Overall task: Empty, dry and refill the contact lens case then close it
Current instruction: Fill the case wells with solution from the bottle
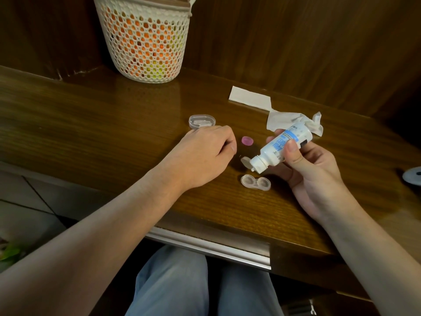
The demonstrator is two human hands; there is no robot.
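The clear contact lens case (255, 182) lies uncapped on the wooden desk (114, 124), both wells facing up. My right hand (319, 176) grips a white solution bottle (282, 149) with a blue label, tilted nozzle-down just above the case's left well, its flip cap hanging open. A pink cap (247, 140) sits on the desk behind the bottle. My left hand (205, 153) rests knuckles-up on the desk to the left, fingers loosely curled, holding nothing I can see. A crumpled tissue (293, 123) lies behind the bottle.
A folded tissue (250, 98) lies flat further back. A clear oval lid or container (202, 121) sits beyond my left hand. A white mesh basket (145, 39) stands at the back left. A grey object (412, 176) shows at the right edge.
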